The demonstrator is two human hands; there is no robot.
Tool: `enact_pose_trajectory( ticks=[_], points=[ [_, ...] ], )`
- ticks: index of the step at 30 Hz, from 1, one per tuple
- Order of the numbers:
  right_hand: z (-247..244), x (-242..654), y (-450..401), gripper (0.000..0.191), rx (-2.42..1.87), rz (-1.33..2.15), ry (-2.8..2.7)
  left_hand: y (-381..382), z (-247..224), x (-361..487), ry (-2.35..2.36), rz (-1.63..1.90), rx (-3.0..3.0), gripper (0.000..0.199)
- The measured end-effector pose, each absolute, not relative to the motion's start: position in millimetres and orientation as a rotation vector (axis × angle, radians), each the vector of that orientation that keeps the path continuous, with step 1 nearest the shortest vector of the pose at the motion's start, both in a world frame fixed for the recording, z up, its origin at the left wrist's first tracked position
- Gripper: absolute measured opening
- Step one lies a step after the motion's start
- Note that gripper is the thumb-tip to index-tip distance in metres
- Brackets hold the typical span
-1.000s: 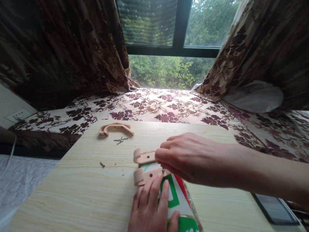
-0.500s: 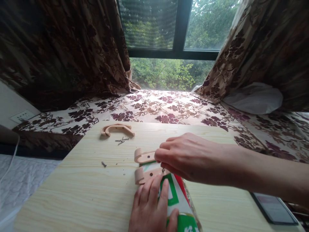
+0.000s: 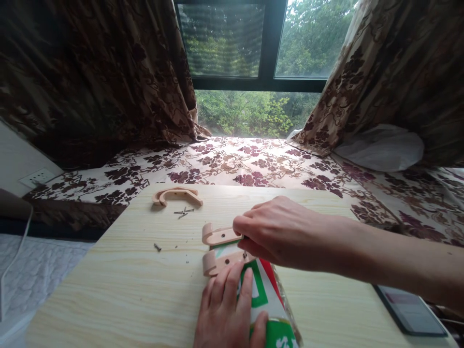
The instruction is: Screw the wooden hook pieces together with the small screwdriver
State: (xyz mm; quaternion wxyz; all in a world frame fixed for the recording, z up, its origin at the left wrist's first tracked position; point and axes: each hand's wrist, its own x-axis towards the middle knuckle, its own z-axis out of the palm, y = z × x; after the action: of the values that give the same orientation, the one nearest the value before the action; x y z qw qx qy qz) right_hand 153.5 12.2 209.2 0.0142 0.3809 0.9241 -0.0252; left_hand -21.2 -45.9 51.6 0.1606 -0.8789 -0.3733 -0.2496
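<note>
Two hands show: your right hand [image 3: 270, 234] is curled closed over the nearer wooden hook [image 3: 217, 264], its hold hidden; your left hand [image 3: 224, 309] spreads flat against that hook and the package [image 3: 266, 292] beneath. Leftward beyond your grip, loose screws [image 3: 185, 211] and paired hooks [image 3: 185, 194] rest on the tabletop [image 3: 108, 290].

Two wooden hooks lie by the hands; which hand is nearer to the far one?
Right. The right hand is over the far hook, hiding its right end; the left hand lies nearer the camera, beyond the near hook.
</note>
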Motion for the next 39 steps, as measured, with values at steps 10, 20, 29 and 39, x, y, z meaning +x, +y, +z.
enact_pose_trajectory(
  ticks=[10, 20, 29, 39],
  points=[
    [209.0, 154.1, 19.0, 0.022, 1.136, -0.133, 2.853, -44.8, 53.5, -19.7, -1.053, -0.746, -2.505, 0.044],
    [217.5, 152.1, 14.1, 0.016, 1.065, -0.153, 2.894, -45.1, 57.6, -17.9, -1.081, -0.779, -2.488, 0.042],
    [209.7, 148.9, 21.8, 0.022, 1.068, -0.017, 2.807, -47.3, 47.8, -23.0, -1.084, -0.677, -2.549, 0.048],
    [216.7, 153.2, 12.4, 0.016, 1.157, -0.096, 2.860, -48.3, 48.2, -23.1, -1.103, -0.676, -2.552, 0.049]
  ],
)
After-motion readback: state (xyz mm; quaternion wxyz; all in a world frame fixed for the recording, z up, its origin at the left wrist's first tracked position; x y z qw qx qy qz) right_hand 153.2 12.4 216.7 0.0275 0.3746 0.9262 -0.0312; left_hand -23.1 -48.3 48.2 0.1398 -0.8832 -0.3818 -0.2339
